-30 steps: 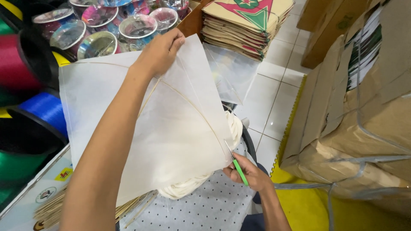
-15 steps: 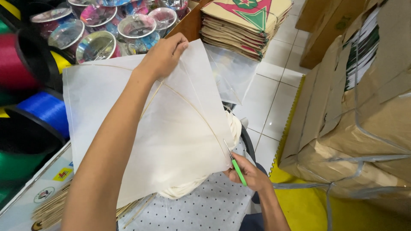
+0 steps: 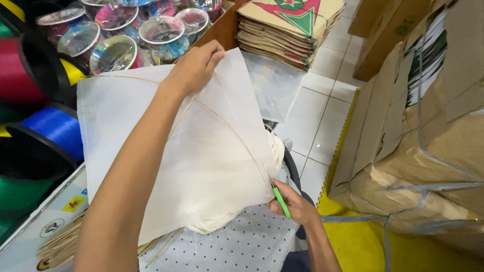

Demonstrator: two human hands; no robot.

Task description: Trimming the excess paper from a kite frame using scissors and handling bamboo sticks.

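A big white paper kite with thin bamboo sticks (image 3: 201, 151) is held up over the lap. Its top corner, at 12 o'clock, is pinched by the left hand (image 3: 194, 68). At 5 o'clock, small green-handled scissors (image 3: 278, 194) are gripped by the right hand (image 3: 297, 206), blades at the kite's edge.

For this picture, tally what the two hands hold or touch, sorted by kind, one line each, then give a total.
White paper kite, touched by the left hand: 1
Green-handled cutting tool, held in the right hand: 1
Total: 2
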